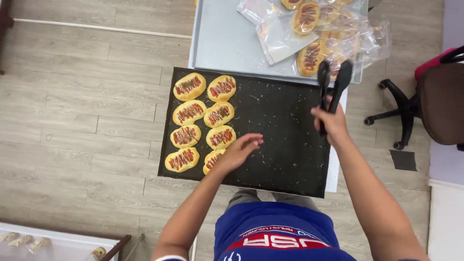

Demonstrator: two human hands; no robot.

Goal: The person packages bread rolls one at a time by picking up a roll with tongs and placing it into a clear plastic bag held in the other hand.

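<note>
Floor: pale wood planks all round, and you're looking straight down at a table whose white edge peeks out at lower right of the trays.
Black tray: the dark baking tray fills the middle of the frame, mostly bare and dusted with crumbs, so the right side looks already emptied.
Buns: eight oval topped buns sit in two neat columns at the tray's left edge, close-packed the way they'd come out of baking.
Left hand: your left hand hovers low over the bottom bun of the right column, partly covering it. Fingers are loosely stretched, the grip relaxed and empty, touching or just above the bun, can't tell which.
Right hand: your right hand is wrapped round the handles of black tongs, near the tray's right edge. The tong tips point up-frame, slightly parted with nothing between them.
Silver tray: the pale metal tray at upper centre carries clear bags, several already with a bun inside, right beside the tong tips.
Chair: an office chair stands at far right, well apart.
</note>
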